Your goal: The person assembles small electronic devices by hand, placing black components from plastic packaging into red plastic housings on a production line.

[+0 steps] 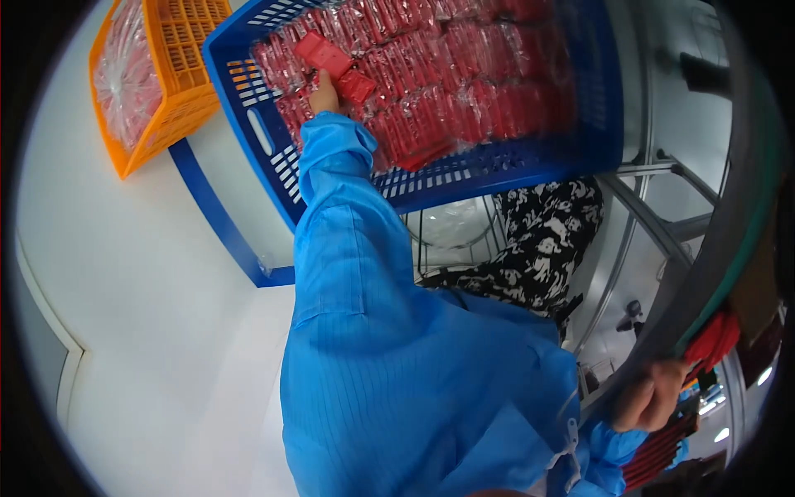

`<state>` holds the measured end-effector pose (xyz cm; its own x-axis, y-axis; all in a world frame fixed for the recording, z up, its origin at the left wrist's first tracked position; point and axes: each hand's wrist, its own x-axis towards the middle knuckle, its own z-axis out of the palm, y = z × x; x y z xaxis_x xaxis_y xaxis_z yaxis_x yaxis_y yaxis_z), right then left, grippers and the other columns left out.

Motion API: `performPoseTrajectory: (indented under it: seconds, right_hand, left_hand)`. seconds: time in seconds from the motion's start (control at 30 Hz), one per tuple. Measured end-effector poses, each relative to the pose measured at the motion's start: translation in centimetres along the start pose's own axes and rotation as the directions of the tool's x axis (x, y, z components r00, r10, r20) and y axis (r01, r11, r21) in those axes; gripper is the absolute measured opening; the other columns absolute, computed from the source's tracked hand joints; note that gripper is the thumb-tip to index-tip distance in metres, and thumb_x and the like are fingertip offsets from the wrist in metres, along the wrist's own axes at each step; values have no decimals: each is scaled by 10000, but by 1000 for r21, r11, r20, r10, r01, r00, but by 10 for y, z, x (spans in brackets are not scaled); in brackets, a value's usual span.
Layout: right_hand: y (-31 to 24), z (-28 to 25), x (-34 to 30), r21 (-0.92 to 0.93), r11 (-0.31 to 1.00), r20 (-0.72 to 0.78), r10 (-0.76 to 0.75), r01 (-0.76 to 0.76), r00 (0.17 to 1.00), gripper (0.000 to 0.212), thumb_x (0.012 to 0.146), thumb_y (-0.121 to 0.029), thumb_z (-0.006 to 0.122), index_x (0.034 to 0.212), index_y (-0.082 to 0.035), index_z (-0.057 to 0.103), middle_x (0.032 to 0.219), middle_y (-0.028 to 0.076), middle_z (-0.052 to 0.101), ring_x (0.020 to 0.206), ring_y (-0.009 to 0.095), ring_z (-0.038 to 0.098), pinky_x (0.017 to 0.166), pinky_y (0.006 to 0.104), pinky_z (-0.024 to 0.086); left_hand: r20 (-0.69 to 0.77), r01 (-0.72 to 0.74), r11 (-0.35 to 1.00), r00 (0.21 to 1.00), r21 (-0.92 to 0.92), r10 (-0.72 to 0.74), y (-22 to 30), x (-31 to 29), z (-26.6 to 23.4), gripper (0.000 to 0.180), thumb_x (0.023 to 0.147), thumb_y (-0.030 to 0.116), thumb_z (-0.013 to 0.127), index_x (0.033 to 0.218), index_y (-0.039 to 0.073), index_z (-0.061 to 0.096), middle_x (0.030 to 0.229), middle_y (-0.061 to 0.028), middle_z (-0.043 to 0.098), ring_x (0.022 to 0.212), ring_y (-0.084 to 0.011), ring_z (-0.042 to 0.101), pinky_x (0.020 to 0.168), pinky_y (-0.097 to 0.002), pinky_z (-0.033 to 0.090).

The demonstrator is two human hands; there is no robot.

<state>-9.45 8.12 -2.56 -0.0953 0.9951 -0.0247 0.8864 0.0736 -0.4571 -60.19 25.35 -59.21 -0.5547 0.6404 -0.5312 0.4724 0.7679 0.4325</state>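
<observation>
Nearest to us, filling the lower centre of the frame, is our own blue anti-static smock sleeve [373,348], running up from the bottom edge to the upper middle. At the lower right our right hand [650,396] is closed around the dark grey curved rail [704,282] that sweeps up the right side; it holds nothing else, and we judge it is only steadying us there.

Farther out, the left arm is stretched nearly straight, its cuff bunched at the wrist. Our left hand [325,93] is over the blue slotted plastic crate [273,132] in the upper centre, fingers curled on two flat red plastic parts [334,65] that sit just above the packed rows of clear-bagged red pieces [464,83]. Whether the parts are lifted or touching the pile we cannot tell.

We judge the step in hand to be a pick from this crate. The next move calls for a firm pinch and a clean lift clear of the slippery bags.

Beyond, at the upper left, the orange slotted plastic crate [178,74] with more bagged pieces rests on the white table [124,290].
</observation>
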Motion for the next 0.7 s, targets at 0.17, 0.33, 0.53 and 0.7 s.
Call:
performPoseTrajectory:
  seconds: [0.17, 0.33, 0.53, 0.7]
  right_hand:
    - [1, -1, -3, -26, 999, 94, 32, -30, 995, 202, 871, -166, 479, 994, -17, 537, 800, 123, 544, 733, 255, 467, 717, 393, 384]
    - [7, -3, -3, -38, 999, 63, 3, -1, 998, 193, 875, -211, 475, 973, -57, 538, 798, 105, 552, 700, 241, 471, 694, 395, 383]
    - [1, 1, 6, -11, 999, 39, 52, -51, 998, 167, 863, -211, 493, 924, -58, 525, 726, 89, 526, 627, 221, 440, 598, 343, 359]
    - [6, 1, 8, 11, 999, 34, 50, -50, 998, 145, 832, -180, 511, 914, -64, 542, 715, 78, 542, 611, 210, 433, 584, 326, 349]
  left_hand:
    - [-36, 201, 979, 979, -42, -202, 83, -34, 29, 835, 728, 679, 458, 1040, -85, 584, 1106, -295, 540, 1092, -399, 492, 927, -412, 377]
    - [-320, 156, 957, 919, -246, -232, 135, -37, 28, 484, 646, 344, 709, 905, -57, 629, 971, -266, 607, 960, -383, 578, 832, -417, 461]
    - [-338, -553, 833, 779, 25, 528, 200, -110, 49, 380, 700, 222, 678, 996, 8, 573, 931, -194, 617, 847, -362, 589, 756, -424, 469]
    - [296, -969, 59, 131, 242, 946, 302, -132, 92, 166, 742, 133, 512, 870, 115, 616, 846, -80, 613, 883, -277, 566, 729, -397, 448]
